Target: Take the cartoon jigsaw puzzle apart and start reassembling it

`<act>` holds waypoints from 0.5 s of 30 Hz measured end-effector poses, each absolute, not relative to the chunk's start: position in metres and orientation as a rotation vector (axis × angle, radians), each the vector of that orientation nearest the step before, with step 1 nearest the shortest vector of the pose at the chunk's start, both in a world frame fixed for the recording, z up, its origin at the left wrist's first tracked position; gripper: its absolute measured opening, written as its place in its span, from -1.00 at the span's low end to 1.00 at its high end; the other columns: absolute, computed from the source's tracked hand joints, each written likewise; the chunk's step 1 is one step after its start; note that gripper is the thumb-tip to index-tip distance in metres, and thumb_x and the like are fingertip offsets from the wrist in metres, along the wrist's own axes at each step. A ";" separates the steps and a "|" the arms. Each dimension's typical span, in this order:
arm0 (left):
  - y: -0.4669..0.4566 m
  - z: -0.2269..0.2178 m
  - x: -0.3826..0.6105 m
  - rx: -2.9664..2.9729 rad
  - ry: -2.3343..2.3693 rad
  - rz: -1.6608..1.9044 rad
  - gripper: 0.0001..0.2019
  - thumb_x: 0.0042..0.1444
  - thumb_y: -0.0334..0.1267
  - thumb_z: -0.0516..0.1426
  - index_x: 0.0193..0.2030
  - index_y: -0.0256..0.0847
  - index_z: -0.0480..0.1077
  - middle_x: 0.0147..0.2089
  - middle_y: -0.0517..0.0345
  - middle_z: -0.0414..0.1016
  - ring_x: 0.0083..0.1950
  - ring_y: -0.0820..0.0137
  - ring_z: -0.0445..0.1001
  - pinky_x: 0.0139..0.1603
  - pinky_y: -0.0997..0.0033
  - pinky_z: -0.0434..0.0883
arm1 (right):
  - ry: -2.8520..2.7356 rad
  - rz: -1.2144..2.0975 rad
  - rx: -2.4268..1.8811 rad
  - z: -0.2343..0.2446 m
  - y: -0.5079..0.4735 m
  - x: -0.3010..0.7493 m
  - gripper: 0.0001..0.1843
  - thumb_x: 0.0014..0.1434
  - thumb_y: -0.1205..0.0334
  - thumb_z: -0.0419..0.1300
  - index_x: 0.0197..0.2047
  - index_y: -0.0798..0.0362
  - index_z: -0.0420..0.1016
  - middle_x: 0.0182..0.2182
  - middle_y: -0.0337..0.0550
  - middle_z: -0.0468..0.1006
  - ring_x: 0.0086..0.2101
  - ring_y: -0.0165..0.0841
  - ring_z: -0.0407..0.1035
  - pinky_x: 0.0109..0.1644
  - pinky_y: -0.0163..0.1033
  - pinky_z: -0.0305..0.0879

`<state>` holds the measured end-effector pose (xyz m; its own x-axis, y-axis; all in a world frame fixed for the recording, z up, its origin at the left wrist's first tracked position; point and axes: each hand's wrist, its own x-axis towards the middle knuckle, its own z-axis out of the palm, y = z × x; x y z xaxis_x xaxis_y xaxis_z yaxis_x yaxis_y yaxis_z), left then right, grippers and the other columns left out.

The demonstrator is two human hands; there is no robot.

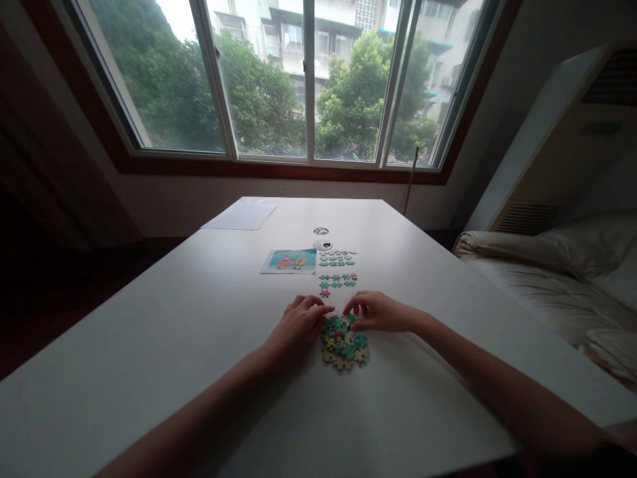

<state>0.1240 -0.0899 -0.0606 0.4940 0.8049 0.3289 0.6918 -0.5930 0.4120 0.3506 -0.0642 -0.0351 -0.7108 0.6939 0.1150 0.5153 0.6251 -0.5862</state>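
Observation:
A heap of small jigsaw pieces (343, 345), green, yellow, pink and bare cardboard brown, lies on the white table in front of me. My left hand (301, 322) rests at the heap's left edge, fingers loosely bent and one stretched over its far side. Over the heap's far right side is my right hand (379, 311), its thumb and fingers curved but apart; no piece shows between them. Beyond the hands, loose teal pieces (337, 280) lie in short rows, with a pink piece (325, 293) nearest me. Left of the rows is a colourful cartoon picture sheet (291, 260).
Two small round items (323, 245) lie behind the rows of pieces. White paper (241, 216) is at the far left of the table (189, 338). A padded sofa (537, 265) stands to the right, and a wide window (308, 86) faces the table.

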 end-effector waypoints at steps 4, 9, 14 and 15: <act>-0.091 -0.062 0.126 2.580 1.266 0.618 -0.69 0.19 -0.26 -0.05 0.05 0.01 0.32 0.00 0.08 0.33 0.03 0.19 0.20 0.01 0.07 0.20 | -2.482 0.793 -1.031 -0.036 -0.060 0.351 -0.70 -0.10 0.11 0.29 -0.27 0.06 0.50 -0.48 -0.24 0.37 -0.46 -0.46 0.24 -0.39 -0.37 0.18; -0.094 -0.060 0.126 2.627 1.230 0.535 -0.71 0.21 -0.17 -0.06 0.04 0.07 0.31 0.03 0.11 0.29 0.06 0.19 0.18 0.04 0.08 0.16 | -2.487 0.706 -1.079 -0.040 -0.058 0.355 -0.69 -0.14 0.06 0.31 -0.34 0.06 0.49 -0.50 -0.25 0.35 -0.47 -0.46 0.21 -0.43 -0.38 0.12; -0.097 -0.057 0.126 2.634 1.200 0.502 -0.71 0.21 -0.15 -0.07 0.01 0.08 0.34 0.03 0.11 0.30 0.05 0.19 0.19 0.03 0.11 0.16 | -2.554 0.708 -1.076 -0.037 -0.058 0.360 -0.70 -0.09 0.07 0.28 -0.29 0.04 0.48 -0.45 -0.23 0.36 -0.45 -0.45 0.22 -0.40 -0.38 0.14; -0.098 -0.056 0.126 2.635 1.194 0.500 -0.72 0.21 -0.15 -0.07 0.00 0.08 0.34 0.02 0.11 0.30 0.04 0.19 0.20 0.03 0.11 0.16 | -2.575 0.734 -1.061 -0.035 -0.058 0.362 -0.71 -0.07 0.08 0.27 -0.26 0.03 0.48 -0.44 -0.23 0.37 -0.44 -0.44 0.24 -0.39 -0.37 0.16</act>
